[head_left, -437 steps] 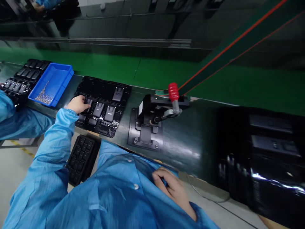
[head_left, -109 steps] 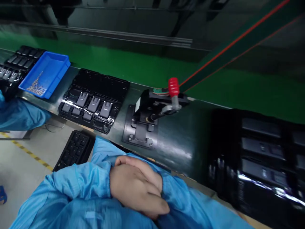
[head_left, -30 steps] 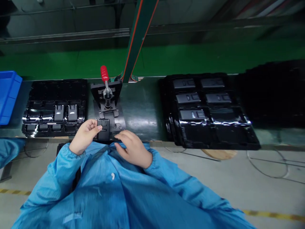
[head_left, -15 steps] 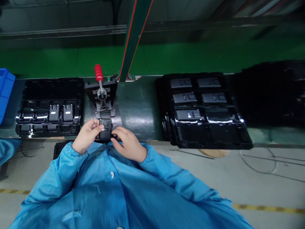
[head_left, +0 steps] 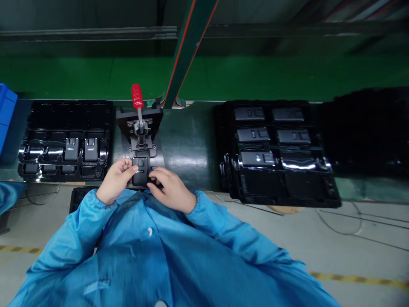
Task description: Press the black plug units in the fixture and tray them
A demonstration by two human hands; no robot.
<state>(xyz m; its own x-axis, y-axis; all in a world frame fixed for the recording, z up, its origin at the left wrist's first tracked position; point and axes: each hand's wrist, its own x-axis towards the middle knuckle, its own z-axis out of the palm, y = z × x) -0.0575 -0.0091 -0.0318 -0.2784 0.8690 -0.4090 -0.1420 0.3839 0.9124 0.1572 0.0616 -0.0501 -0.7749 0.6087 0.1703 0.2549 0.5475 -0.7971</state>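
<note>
A small black plastic case (head_left: 139,177) with white lettering and a clip-like part at its top sits at the base of a toggle clamp fixture (head_left: 140,130), close to my body. My left hand (head_left: 115,180) grips its left edge, thumb on the front face and fingers bent at the side. On the opposite edge, my right hand (head_left: 171,189) has curled fingertips against the case, with the thumb lower down. The clamp's red handle (head_left: 137,96) points up. The underside of the case is hidden.
To the left, a black tray stack (head_left: 65,117) carries similar cases. Another black tray stack (head_left: 300,187) on the right holds several cases lying sideways, with dark trays (head_left: 367,132) beyond. A blue bin (head_left: 6,113) stands far left; a green post (head_left: 193,51) rises behind the bench.
The view has shifted slightly, and the lettering on the cases looks sharper. Both hands keep nearly the same hold on the black case; the clamp handle stays up.
</note>
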